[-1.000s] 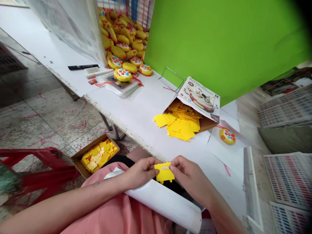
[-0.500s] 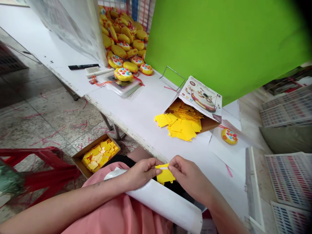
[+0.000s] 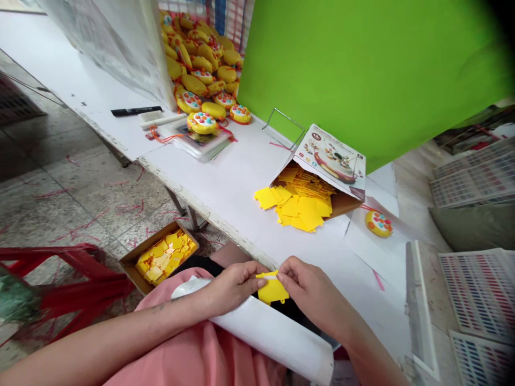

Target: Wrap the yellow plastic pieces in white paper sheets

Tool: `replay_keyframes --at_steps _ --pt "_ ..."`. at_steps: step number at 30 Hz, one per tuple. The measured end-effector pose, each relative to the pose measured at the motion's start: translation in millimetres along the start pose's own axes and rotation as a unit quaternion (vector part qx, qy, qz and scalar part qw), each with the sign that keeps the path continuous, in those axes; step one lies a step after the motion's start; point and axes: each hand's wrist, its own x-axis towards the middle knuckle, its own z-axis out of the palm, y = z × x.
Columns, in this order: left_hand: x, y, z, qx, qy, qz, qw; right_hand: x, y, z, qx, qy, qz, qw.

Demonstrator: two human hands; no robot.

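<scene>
Beside a curved, glossy white sheet (image 3: 277, 341), the left hand (image 3: 236, 287) and right hand (image 3: 313, 288) pinch opposite sides of a thin yellow plastic plate (image 3: 273, 291) (small loop (image 3: 282, 301) at its lower edge); similar plates (image 3: 301, 210) spill from a printed cardboard box (image 3: 332, 154).

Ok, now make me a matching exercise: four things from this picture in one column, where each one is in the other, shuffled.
Things
1. Marker
2. Printed box
3. Single yellow piece
4. White roll

Places
A. Between the left hand and right hand
B. Across the pink clothing
C. Next to white sticks
D. Open on the table, yellow pieces spilling out

Pairs: 1-C, 2-D, 3-A, 4-B
</scene>
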Motion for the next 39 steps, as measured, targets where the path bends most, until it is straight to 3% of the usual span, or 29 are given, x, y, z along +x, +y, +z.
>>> replay_keyframes --at_steps 11,23,31,39 --pt "0.1 -0.2 2.8 -0.019 0.015 -0.018 1.0 -0.8 -1.7 2.2 -0.024 0.012 0.003 1.0" --pt "-0.7 1.0 6.0 -0.038 0.04 -0.022 0.998 0.3 -2.1 14.9 -0.122 0.059 -0.01 0.991" --pt "-1.9 -7.6 8.9 -0.032 0.061 -0.008 0.998 4.8 2.9 18.1 -0.019 0.078 0.013 0.997" --pt "-5.8 2.8 7.9 -0.009 0.075 0.041 0.996 4.4 -4.2 24.1 -0.03 0.097 0.005 0.995"
